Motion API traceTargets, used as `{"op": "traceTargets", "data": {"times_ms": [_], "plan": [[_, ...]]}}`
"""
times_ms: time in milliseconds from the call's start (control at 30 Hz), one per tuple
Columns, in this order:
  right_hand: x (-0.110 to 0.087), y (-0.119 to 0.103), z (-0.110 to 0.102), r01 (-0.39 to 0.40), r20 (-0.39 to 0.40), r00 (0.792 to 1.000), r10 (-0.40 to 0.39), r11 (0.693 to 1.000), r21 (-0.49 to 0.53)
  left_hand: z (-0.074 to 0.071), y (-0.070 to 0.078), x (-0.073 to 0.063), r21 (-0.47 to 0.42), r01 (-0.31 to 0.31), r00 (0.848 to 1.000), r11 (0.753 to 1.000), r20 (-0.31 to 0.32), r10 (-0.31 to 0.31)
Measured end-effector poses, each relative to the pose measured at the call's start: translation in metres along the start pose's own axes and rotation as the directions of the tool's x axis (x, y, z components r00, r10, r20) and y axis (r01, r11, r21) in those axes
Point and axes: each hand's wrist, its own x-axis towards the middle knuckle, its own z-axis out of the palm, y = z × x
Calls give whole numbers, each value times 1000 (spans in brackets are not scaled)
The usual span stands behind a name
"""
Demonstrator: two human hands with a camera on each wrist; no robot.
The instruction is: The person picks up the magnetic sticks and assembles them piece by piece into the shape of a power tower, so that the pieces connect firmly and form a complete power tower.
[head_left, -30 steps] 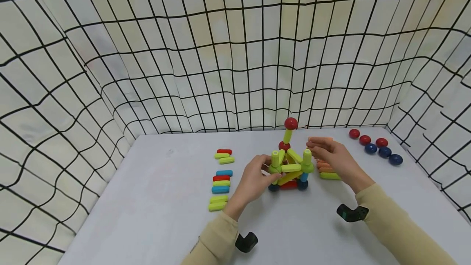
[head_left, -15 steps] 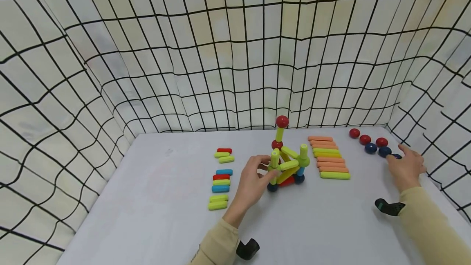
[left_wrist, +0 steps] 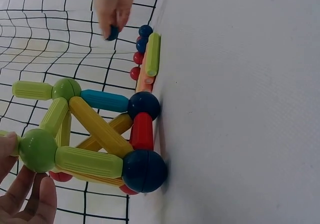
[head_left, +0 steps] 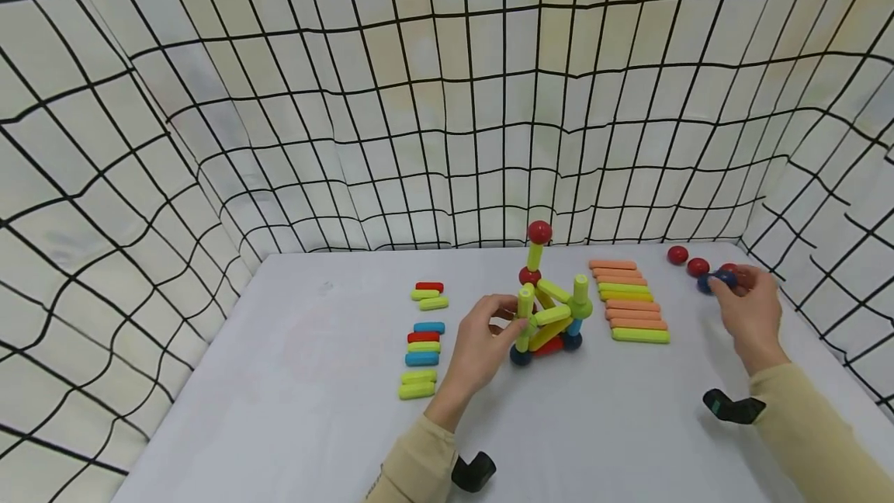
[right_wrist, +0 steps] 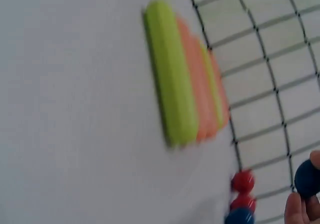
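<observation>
A framework of magnetic rods and balls (head_left: 553,315) stands on the white table, with dark blue balls (left_wrist: 144,171) at its base and light green balls (left_wrist: 38,150) higher up. At its back a green rod rises between two red balls (head_left: 539,232). My left hand (head_left: 482,341) grips the framework's near-left corner, fingers at the green ball and its upright rod. Off to the right, my right hand (head_left: 754,315) pinches a loose dark blue ball (right_wrist: 307,179) between thumb and fingers. That ball is raised above the table in the left wrist view.
Orange and green rods (head_left: 637,315) lie in a column right of the framework. Beyond them are loose red balls (head_left: 677,254) and blue balls (left_wrist: 142,45). Short red, blue and green rods (head_left: 422,338) lie to the left. Black netting (head_left: 447,130) over white cloth encloses the table's back and sides.
My right hand has left the framework, reached right to the loose balls and picked up a blue one. The left hand stays on the framework, which has turned slightly.
</observation>
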Motion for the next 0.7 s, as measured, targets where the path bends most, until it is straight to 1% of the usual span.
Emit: {"op": "traceTargets", "data": {"times_ms": [33, 67, 100, 133, 167, 200, 267, 333, 367, 400, 467, 533, 633, 700], "plan": [[-9, -13, 4, 49, 37, 998, -50, 999, 17, 0, 0, 0, 3, 2, 1000, 1000, -1, -2], [-20, -26, 6, 102, 89, 990, -106, 994, 44, 1, 0, -1, 5, 3, 1000, 1000, -3, -3], [-31, -39, 9, 161, 138, 976, -169, 985, 66, 1, 0, -1, 7, 4, 1000, 1000, -5, -4], [-41, -52, 11, 224, 183, 954, -237, 971, 89, 1, 1, -2, 6, 9, 1000, 1000, -5, -8], [-52, -63, 13, 282, 223, 927, -300, 953, 111, 2, 1, -2, 8, 13, 1000, 1000, -6, -13], [-61, -74, 15, 326, 264, 897, -354, 934, 144, 2, 2, -2, 10, 16, 1000, 1000, -7, -16], [-78, -92, 20, 393, 324, 839, -436, 899, 192, 2, 1, -2, 11, 23, 1000, 1000, -10, -23], [-89, -104, 24, 436, 356, 795, -490, 871, 225, 2, 1, -2, 12, 27, 1000, 1000, -12, -27], [-93, -109, 26, 450, 367, 778, -509, 860, 239, 2, 1, -2, 15, 27, 1000, 1000, -15, -27], [-95, -113, 29, 457, 379, 766, -519, 854, 246, 3, 0, -2, 15, 28, 1000, 1000, -16, -27], [-99, -120, 32, 456, 403, 753, -521, 854, 251, 3, 0, -3, 12, 30, 999, 999, -16, -30], [-100, -123, 34, 448, 422, 748, -511, 859, 247, 3, 0, -3, 7, 27, 1000, 1000, -14, -27], [-99, -125, 36, 439, 436, 753, -493, 870, 225, 2, 1, -3, 2, 28, 1000, 1000, -10, -28], [-98, -125, 36, 436, 432, 760, -486, 874, 216, 2, 1, -4, 2, 28, 1000, 1000, -10, -28]]}}
